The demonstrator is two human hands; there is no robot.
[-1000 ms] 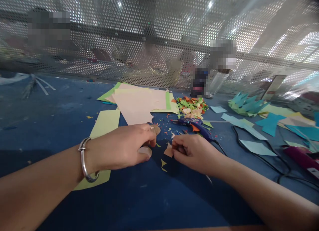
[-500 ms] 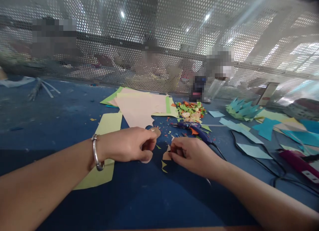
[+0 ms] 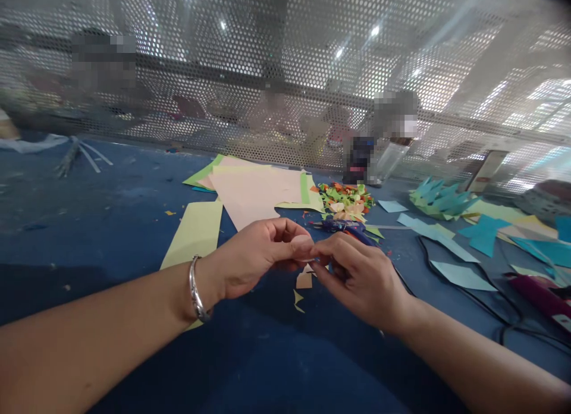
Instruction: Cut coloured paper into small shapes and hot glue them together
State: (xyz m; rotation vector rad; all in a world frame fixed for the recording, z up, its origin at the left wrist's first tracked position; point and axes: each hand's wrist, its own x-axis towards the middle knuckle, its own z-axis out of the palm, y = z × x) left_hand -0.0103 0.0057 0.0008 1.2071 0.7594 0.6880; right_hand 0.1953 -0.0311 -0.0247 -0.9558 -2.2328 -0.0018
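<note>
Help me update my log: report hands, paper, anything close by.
Left hand and right hand together, grip contents unclear. Peach paper scrap on table beside them. Blue glue gun just beyond right hand.

Left grip pinched; right grip curled just beside it.

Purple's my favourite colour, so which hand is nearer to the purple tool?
Right. The right hand is left of the purple tool, apart from it; the left hand is even farther left.

Glaring lights, shadowed tabletop, seemingly slight blur
</note>
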